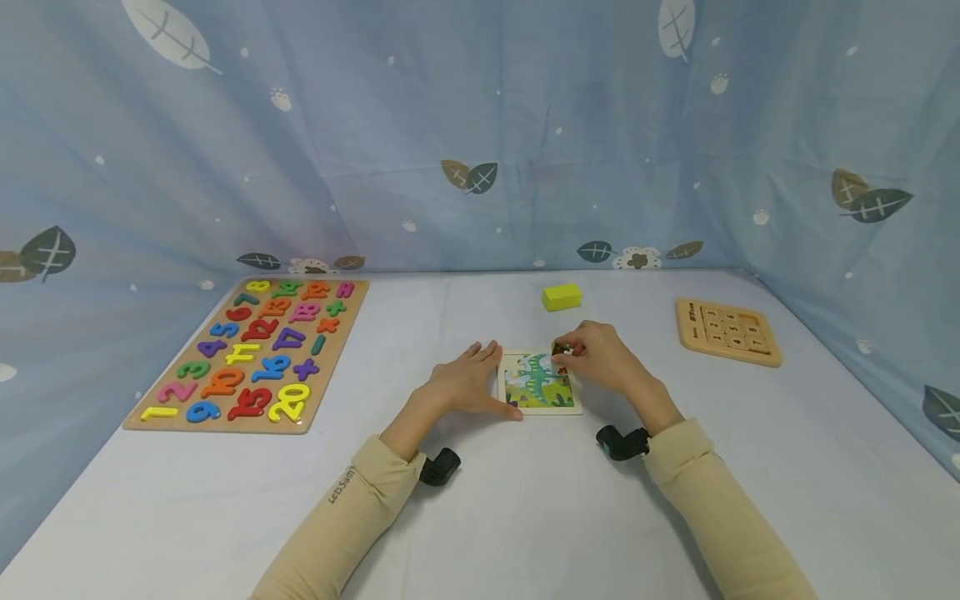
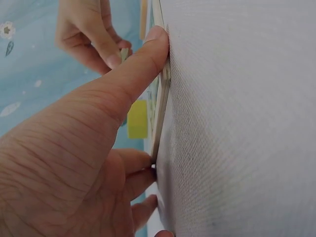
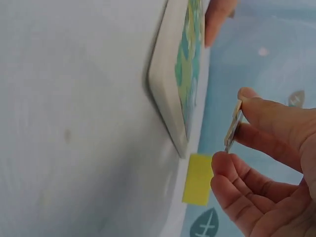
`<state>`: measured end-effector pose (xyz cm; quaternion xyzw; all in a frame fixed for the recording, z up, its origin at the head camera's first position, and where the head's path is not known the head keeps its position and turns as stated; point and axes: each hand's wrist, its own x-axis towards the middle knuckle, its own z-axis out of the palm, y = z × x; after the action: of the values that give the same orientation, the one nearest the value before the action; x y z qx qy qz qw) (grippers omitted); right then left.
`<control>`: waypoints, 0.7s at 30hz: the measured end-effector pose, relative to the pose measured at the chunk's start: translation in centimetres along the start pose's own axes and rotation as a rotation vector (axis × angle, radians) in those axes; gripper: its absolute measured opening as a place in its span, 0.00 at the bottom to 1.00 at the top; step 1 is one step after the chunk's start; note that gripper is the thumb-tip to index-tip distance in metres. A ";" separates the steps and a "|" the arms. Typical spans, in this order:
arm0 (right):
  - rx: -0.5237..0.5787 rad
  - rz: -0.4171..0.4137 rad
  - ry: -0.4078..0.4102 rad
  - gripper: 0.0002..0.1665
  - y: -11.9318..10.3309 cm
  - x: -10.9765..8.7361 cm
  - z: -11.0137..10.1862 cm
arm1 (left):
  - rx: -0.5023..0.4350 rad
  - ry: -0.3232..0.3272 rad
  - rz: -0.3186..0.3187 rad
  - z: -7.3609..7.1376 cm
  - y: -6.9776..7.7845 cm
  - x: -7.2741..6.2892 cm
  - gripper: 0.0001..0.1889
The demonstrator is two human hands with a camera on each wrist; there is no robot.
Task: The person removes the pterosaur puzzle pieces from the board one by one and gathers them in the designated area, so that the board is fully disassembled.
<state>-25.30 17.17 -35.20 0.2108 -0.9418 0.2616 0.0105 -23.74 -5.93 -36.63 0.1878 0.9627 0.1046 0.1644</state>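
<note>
A small wooden dinosaur jigsaw puzzle [image 1: 537, 385] with a pale frame lies flat on the table. My left hand [image 1: 467, 385] steadies it, fingers spread against its left side and the thumb on its near edge; the left wrist view shows the thumb [image 2: 140, 61] and fingertips touching the frame's edge. Above the puzzle's far right corner, my right hand [image 1: 606, 357] pinches a puzzle piece [image 3: 233, 127] between thumb and fingers. The right wrist view shows that piece held edge-on, apart from the board. Its printed face is mostly hidden by the fingers in the head view.
Behind the puzzle stands a yellow-green block [image 1: 562, 297]. On the left lies a large wooden number board [image 1: 318, 367] with colourful digits and signs. A wooden sliding number puzzle [image 1: 727, 332] lies on the right. A blue patterned curtain [image 1: 495, 108] hangs behind the table.
</note>
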 end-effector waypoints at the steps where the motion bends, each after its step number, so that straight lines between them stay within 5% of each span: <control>1: -0.002 0.004 0.007 0.20 0.1 -0.1 -0.1 | 0.000 0.000 -0.001 0.0 0.0 0.0 0.60; 21: -0.017 0.074 0.048 0.21 2.3 -1.4 -1.6 | -0.010 -0.013 -0.006 0.0 -0.1 0.1 0.60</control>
<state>-25.09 20.29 -35.17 0.1693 -0.9506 0.2588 0.0254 -23.84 -6.01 -36.65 0.1850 0.9616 0.1079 0.1717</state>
